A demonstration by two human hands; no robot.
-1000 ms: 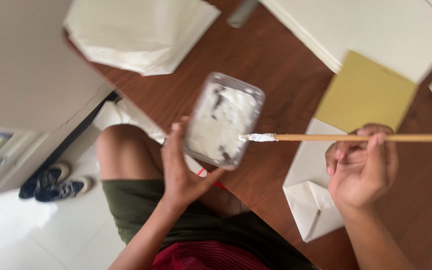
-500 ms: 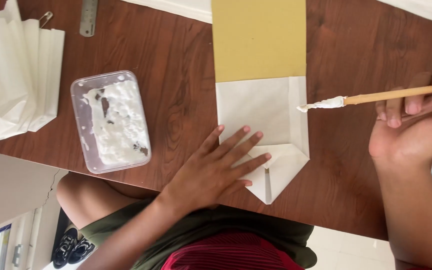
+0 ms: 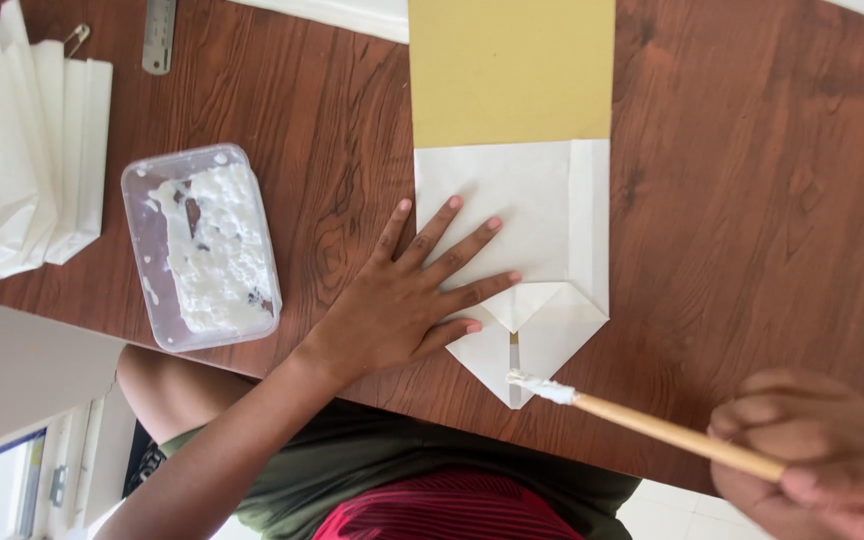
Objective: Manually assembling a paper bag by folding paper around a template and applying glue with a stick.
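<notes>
At bottom right, blurred and cropped, the right hand (image 3: 817, 465) grips a paste brush (image 3: 642, 422); left hand (image 3: 407, 300) lies flat, fingers spread, pinning the white paper bag (image 3: 542, 215).

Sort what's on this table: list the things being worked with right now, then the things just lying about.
In use:
left hand pressing flat on the white paper bag
right hand holding the paste brush, tip on the bag's folded flap
yellow card
tub of white paste

Lying about:
stack of white bags
metal ruler
</notes>
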